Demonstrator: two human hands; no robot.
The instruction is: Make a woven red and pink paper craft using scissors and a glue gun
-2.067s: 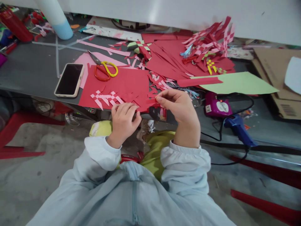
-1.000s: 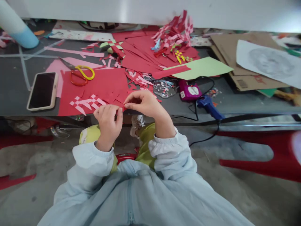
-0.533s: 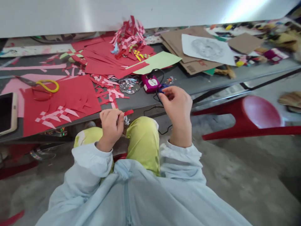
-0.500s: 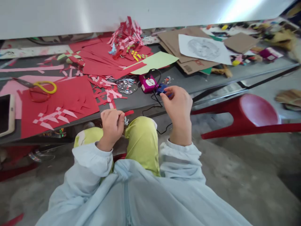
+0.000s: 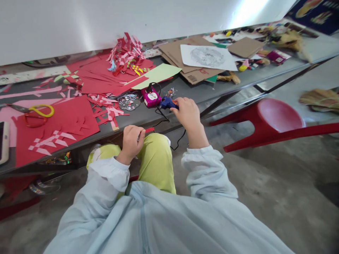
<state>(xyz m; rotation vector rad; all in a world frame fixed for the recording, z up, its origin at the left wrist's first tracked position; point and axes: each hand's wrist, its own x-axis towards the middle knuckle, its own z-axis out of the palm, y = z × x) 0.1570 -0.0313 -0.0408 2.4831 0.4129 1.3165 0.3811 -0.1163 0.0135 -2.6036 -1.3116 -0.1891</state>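
My right hand (image 5: 188, 114) grips a blue glue gun (image 5: 168, 102) by its rear end, thumb and fingers around it; the gun rests by the table's front edge. A black cord (image 5: 162, 121) hangs near it over the edge. Above my lap, my left hand (image 5: 132, 143) is closed, with a red paper strip (image 5: 149, 130) sticking out past its fingertips. Something small and silvery shows at those fingers, too small to name. Left of the gun sit a purple box (image 5: 150, 97) and a clear round dish of small beads or eyes (image 5: 129, 101).
Red paper sheets (image 5: 79, 121) with woven pink-and-red pieces cover the table's left, with yellow-and-red-handled scissors (image 5: 42, 111) and a phone (image 5: 4, 141). Brown cardboard (image 5: 194, 76) and a printed white sheet (image 5: 208, 56) lie at the back. A red stool (image 5: 280, 114) lies tipped at right.
My right hand has come down onto the glue gun and closed on it. My left hand has shifted slightly right with the red strip. The view has swung right.
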